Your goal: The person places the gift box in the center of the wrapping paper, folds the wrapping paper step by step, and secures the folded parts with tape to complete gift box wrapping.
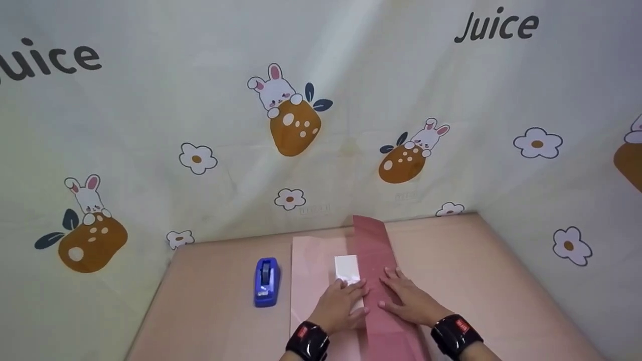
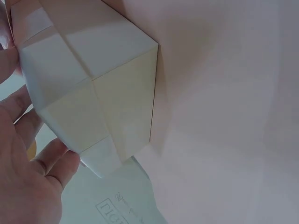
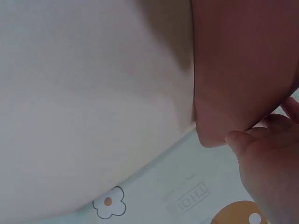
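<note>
A small white box (image 1: 347,268) lies on a pale pink sheet of wrapping paper (image 1: 311,271) on the table. My left hand (image 1: 341,301) is cupped over the box's near end; in the left wrist view its thumb and fingers (image 2: 56,163) sit on either side of the white box (image 2: 88,84). A darker pink flap (image 1: 373,250) of the paper is folded up against the box's right side. My right hand (image 1: 409,298) lies flat on that flap, and the right wrist view shows its fingertips (image 3: 243,140) at the edge of the dark pink flap (image 3: 243,70).
A blue tape dispenser (image 1: 266,282) stands on the table (image 1: 476,281) left of the paper. A cream curtain (image 1: 301,125) printed with rabbits and flowers closes in the back and both sides of the table.
</note>
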